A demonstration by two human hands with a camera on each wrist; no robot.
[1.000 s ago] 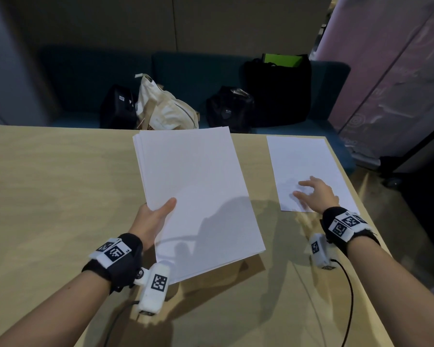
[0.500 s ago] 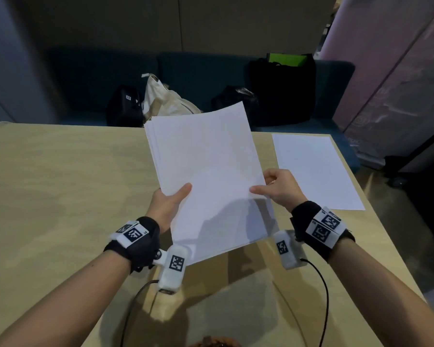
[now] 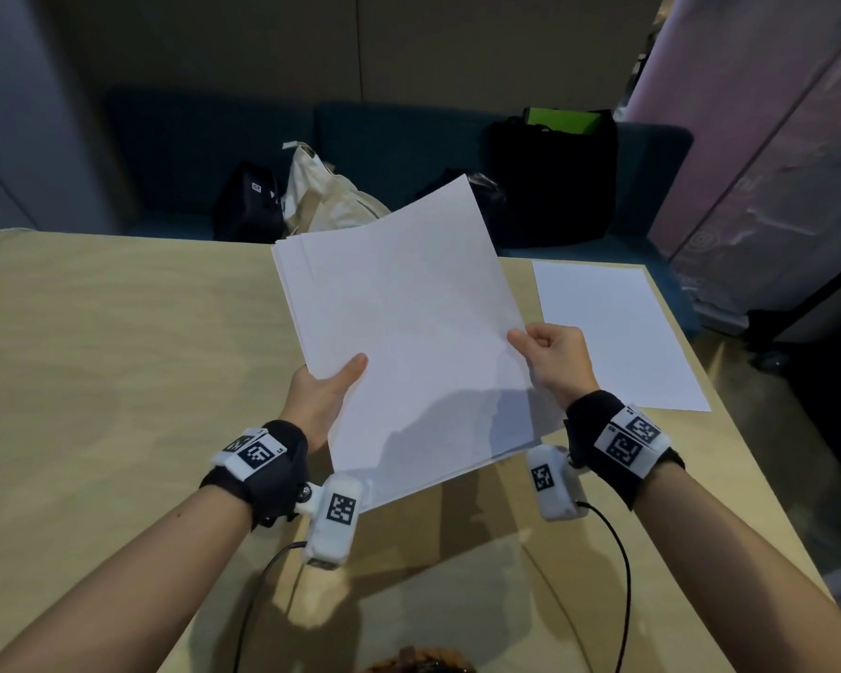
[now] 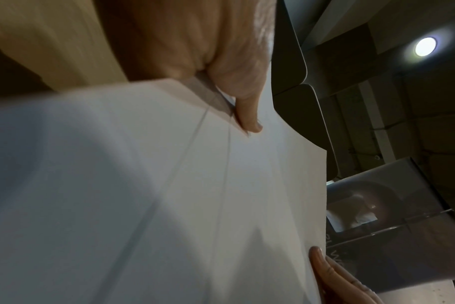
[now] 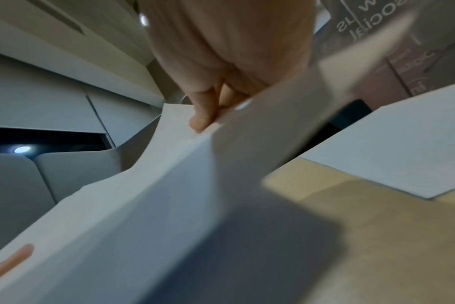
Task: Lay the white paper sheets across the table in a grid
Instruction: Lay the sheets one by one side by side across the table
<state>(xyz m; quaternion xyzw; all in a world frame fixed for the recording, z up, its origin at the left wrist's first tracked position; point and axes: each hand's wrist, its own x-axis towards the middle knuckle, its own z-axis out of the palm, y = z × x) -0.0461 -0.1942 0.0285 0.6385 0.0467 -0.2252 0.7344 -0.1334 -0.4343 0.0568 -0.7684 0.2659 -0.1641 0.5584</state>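
**Right hand back on the stack to peel off the next sheet**

A second ago the right hand [image 3: 552, 361] lay flat on the laid sheet [image 3: 612, 332] at the far right of the table [image 3: 117, 357], fingers spread, pressing it into place. It has since left that sheet and crossed to the stack [image 3: 399, 327], and its grip is now clamped on the stack's right edge, thumb on top and fingers curled beneath. In the right wrist view the top sheet [image 5: 312, 98] bows up and away from the pile at the thumb, so the pinch seems to have caught a single leaf, though I cannot count it for sure.

The left hand [image 3: 324, 395] has not changed its hold: thumb over the stack's left edge, fingers under, carrying the pile. The stack has risen and tipped, its far corner now up in front of the bags [image 3: 331, 201] on the bench, and it hangs clear above the table.

The laid sheet lies flat just right of and beyond the right grip, untouched. So one place in the grid looks filled, and the second sheet is being separated; the bare table left of the left grip awaits the rest.
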